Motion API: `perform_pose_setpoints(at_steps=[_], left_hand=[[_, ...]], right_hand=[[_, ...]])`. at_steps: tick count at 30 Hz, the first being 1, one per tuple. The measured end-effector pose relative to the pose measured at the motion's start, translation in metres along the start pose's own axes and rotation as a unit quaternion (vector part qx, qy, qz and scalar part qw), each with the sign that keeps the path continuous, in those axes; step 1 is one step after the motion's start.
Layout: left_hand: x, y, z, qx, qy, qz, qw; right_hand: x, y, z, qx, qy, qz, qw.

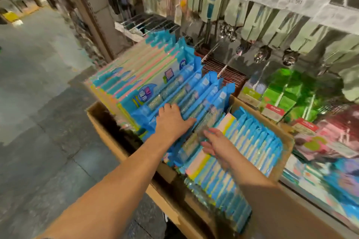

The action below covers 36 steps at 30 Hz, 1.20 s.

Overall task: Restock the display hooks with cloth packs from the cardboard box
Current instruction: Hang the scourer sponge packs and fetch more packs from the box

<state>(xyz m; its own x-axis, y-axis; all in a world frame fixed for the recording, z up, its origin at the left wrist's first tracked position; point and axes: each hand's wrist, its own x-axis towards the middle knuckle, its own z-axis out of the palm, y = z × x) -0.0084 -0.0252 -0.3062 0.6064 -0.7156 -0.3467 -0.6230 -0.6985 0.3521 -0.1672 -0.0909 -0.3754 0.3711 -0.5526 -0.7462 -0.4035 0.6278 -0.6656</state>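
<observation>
- A cardboard box (101, 120) sits on the floor beside a store shelf, packed with blue cloth packs (239, 153) standing on edge in rows.
- The left hand (172, 120) lies flat on the far row of packs, fingers straight and released.
- The right hand (217, 146) reaches between the rows, fingers relaxed and touching a pack, blurred by motion.
- Above, display hooks (258, 23) hold hanging metal utensils and pale card packs.

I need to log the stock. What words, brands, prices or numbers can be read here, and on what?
Nothing reads reliably; motion blur smears all print.
Shelf price tags: digits present, illegible.
Blue cloth packs: logo blurred.
Red-and-white labels: unreadable.
Cardboard box: no print visible.
</observation>
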Motion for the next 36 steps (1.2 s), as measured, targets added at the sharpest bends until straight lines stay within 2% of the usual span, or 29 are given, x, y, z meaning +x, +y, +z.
perform_pose_setpoints(at_steps=[3, 10, 15, 20, 23, 25, 30, 36], left_hand=[[0.007, 0.002, -0.001, 0.023, -0.058, 0.011, 0.998], [0.022, 0.002, -0.003, -0.005, -0.148, 0.006, 0.989], [0.018, 0.002, -0.021, -0.022, -0.119, 0.029, 0.992], [-0.014, 0.001, -0.051, -0.153, -0.074, 0.019, 0.985], [-0.043, 0.0, -0.064, -0.255, -0.079, 0.017, 0.963], [-0.063, 0.0, -0.065, -0.334, -0.074, 0.013, 0.939], [-0.121, 0.022, -0.045, -0.398, -0.092, 0.015, 0.913], [-0.202, 0.074, 0.018, -0.465, -0.175, 0.012, 0.868]], right_hand=[[0.002, 0.003, -0.004, 0.031, -0.008, 0.022, 0.999], [0.01, 0.011, -0.004, 0.118, -0.027, 0.034, 0.992], [-0.005, 0.001, 0.005, 0.11, -0.017, 0.006, 0.994], [-0.047, -0.024, 0.001, 0.095, 0.008, -0.076, 0.993], [-0.078, -0.038, -0.011, 0.097, -0.007, -0.13, 0.987], [-0.098, -0.039, -0.02, 0.1, 0.01, -0.147, 0.984], [-0.154, -0.012, -0.061, 0.065, 0.02, -0.147, 0.987], [-0.234, 0.065, -0.165, 0.205, 0.011, -0.127, 0.97]])
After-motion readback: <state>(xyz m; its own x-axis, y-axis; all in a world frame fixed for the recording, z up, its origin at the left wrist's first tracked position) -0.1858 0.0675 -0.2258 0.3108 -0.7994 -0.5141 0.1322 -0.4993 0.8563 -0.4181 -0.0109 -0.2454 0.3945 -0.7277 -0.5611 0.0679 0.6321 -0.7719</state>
